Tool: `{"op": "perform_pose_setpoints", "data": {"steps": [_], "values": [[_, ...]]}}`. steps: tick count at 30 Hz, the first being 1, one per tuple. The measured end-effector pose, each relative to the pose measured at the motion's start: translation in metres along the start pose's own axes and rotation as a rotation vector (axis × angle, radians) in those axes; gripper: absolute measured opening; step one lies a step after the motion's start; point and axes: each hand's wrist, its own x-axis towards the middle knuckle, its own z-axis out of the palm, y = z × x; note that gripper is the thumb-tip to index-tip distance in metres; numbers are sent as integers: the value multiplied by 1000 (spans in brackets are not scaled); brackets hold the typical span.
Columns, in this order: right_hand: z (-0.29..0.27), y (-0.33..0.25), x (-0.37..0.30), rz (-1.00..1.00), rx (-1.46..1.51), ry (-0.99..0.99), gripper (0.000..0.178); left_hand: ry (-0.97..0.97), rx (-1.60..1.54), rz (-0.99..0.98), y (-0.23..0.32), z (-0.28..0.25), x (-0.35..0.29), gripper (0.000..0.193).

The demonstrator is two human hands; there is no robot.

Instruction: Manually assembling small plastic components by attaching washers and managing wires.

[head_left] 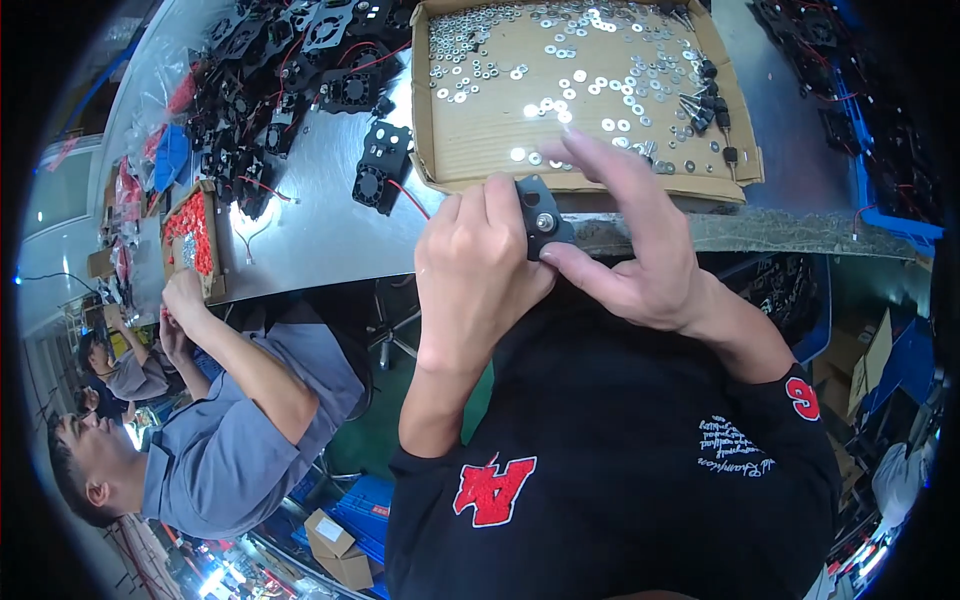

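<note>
While the left hand holds a plate, a tray edge lies near.

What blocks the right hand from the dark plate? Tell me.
Nothing visible does: the right hand is beside the dark plate, its thumb near the lower edge, though contact is unclear. The left hand grips the plate's left side.

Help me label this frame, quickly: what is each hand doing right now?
Left hand: closed, holding the dark plate.
Right hand: open, thumb at the dark plate's lower edge.
</note>
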Motion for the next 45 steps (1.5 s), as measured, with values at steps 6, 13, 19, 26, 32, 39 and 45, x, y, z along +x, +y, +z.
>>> {"op": "perform_pose_setpoints", "data": {"steps": [6,13,19,26,32,39,45], "values": [[-6,2,-2,-63,-9,-34,69,59,-24,-11,0,2,-4,40],[5,5,-3,-104,13,27,69,25,-45,-53,-1,9,-9,42],[6,-5,3,-44,34,141,67,40,-84,-75,1,7,-10,43],[-1,-4,-2,29,27,-30,64,94,-97,-102,1,13,-16,47],[4,9,-8,-92,87,30,69,152,-188,-130,3,20,-14,45],[4,7,-19,331,613,104,53,230,-553,-227,20,26,-10,36],[-7,4,-16,435,705,-42,36,159,-690,-289,31,26,-11,33]]}}
